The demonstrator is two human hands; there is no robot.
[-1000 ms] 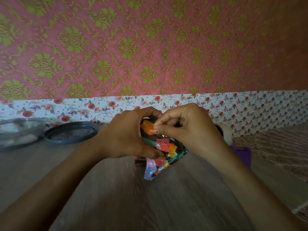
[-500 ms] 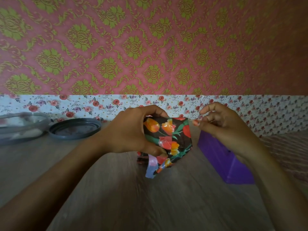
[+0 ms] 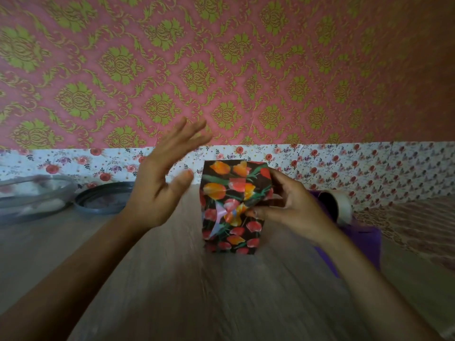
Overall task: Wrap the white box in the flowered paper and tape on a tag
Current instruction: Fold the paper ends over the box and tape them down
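Observation:
The box [image 3: 230, 193], wrapped in dark paper with orange and red tulips, stands on end in the middle of the wooden table [image 3: 197, 291]. A loose paper flap sticks out on its near face. My right hand [image 3: 290, 205] grips the box from the right, thumb on the near face and fingers curled round its side. My left hand [image 3: 162, 178] hovers just left of the box, fingers spread and straight, holding nothing. Behind my right wrist a roll of tape [image 3: 338, 205] sits on a purple holder [image 3: 362, 244].
A clear plastic container [image 3: 32, 195] and its dark round lid [image 3: 103, 198] lie at the back left by the flowered wall strip. The table's right edge runs close to the purple holder, with a patterned surface beyond it.
My left hand has let go of the box and opened beside it. My right hand, which was pinching something small in the air, now grips the box. The box has turned upright.

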